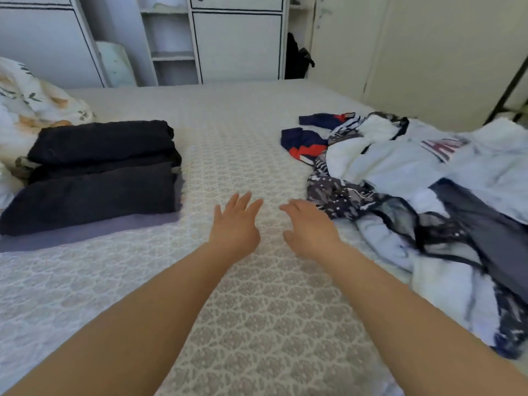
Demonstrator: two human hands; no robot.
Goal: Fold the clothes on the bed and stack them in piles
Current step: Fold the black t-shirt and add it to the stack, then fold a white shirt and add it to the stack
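Hovering over bed (228, 138): left hand (235, 224), right hand (310, 228), fingers loose, empty; unfolded heap (400, 172) cut off right.

Beyond the far edge of the mattress I saw a white cabinet (237, 44) with dark-lined door panels and, left of it, open shelves (171, 47) set into the same unit. A pale board (115, 64) leaned against the unit lower down on the left. Something black (297, 57) hung in the gap between the cabinet and the cream wall (428, 52) on the right. A floral pillow (31, 95), white with orange and grey-green sprigs, lay at my far left. A dark slanted bar (511, 87) crossed the right edge; I could not tell what it was.
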